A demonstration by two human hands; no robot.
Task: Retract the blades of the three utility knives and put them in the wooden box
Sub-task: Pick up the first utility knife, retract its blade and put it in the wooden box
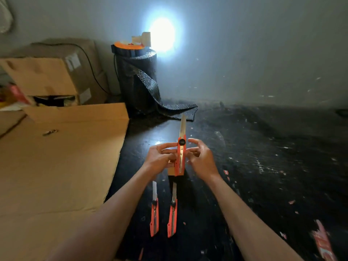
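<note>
Currently my left hand (160, 157) grips the orange plastic utility knife (180, 157) by its handle, steel blade (182, 125) fully out and pointing away from me. My right hand (200, 159) hovers loose beside it, fingers open, grasping nothing. The knife looks light and stiff with a smooth casing; I judge the safe hold is mid-handle, thumb on the black locking knob (182, 141). Two more orange knives (154, 217) lie on the dark counter (263, 166) below my wrists, blades extended. A wooden box shows only as a sliver behind the knife.

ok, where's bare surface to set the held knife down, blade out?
Free: dark tabletop right of the right hand, only paint flecks. Also the flat cardboard on the left. Crowded: just below the hands, where two knives lie blades out, and behind, near the black roll.
</note>
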